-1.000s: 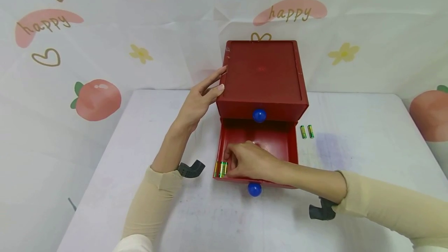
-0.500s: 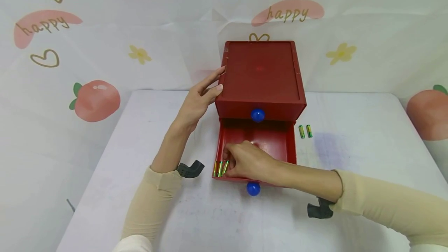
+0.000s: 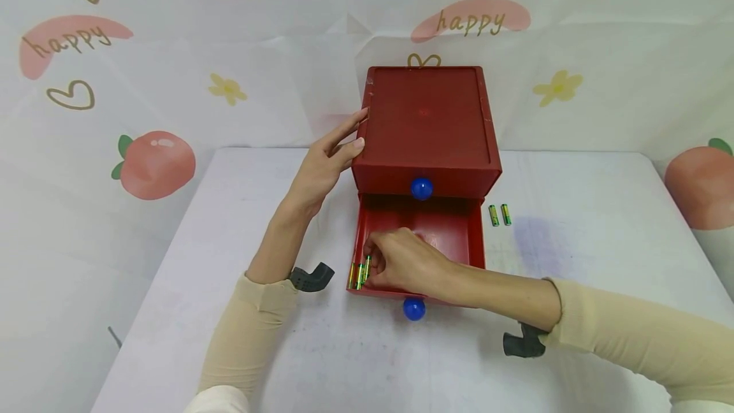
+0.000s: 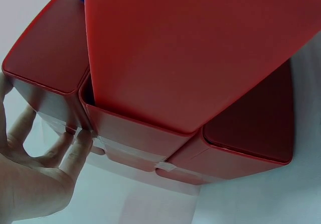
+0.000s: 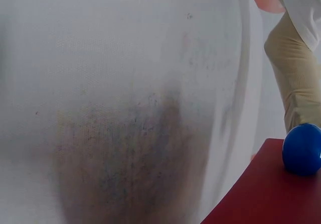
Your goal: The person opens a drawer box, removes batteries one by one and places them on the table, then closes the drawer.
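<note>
A red drawer cabinet (image 3: 427, 120) stands on the table with its lower drawer (image 3: 477, 241) pulled out. My left hand (image 3: 321, 167) rests on the cabinet's left side, thumb and fingers extended; the left wrist view shows the fingers (image 4: 77, 151) against the red casing. Over the drawer's front left corner, my right hand (image 3: 410, 263) pinches a green-and-gold battery (image 3: 367, 266) between thumb and fingers. Two similar batteries (image 3: 359, 276) stand side by side in that corner. The right hand itself does not appear in the right wrist view.
Two more batteries (image 3: 494, 216) lie on the white table (image 3: 321, 362), right of the drawer. A blue ball knob (image 3: 422, 188) sticks out from the upper drawer and another blue knob (image 3: 415, 309) from the lower one. A patterned white cloth (image 3: 287, 18) hangs behind.
The pinched battery in my right hand tilted to the right, then came more upright and rose slightly beside the other two. My left hand has stayed on the cabinet.
</note>
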{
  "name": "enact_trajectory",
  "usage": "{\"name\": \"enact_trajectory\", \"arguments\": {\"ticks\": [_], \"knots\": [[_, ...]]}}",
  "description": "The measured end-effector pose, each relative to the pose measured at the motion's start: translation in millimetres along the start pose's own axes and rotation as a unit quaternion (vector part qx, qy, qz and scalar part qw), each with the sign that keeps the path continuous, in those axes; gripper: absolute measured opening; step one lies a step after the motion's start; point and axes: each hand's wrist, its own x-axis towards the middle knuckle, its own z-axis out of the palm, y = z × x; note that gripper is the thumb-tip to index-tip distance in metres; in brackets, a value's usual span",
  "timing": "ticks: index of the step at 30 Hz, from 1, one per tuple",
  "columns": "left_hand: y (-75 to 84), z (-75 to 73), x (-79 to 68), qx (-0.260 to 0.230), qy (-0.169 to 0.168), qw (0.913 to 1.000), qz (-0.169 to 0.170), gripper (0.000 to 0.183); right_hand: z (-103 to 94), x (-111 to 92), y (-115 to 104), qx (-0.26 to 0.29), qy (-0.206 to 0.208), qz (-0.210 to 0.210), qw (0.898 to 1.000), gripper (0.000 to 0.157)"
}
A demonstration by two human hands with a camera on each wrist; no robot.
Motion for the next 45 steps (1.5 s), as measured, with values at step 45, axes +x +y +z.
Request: {"name": "enact_trajectory", "arguments": {"ticks": [45], "knots": [[-1.5, -0.5, 0.8, -0.010, -0.003, 0.9999, 0.006, 0.052, -22.0, -4, 0, 0.049, 0.001, -0.019, 0.999, 0.030]]}}
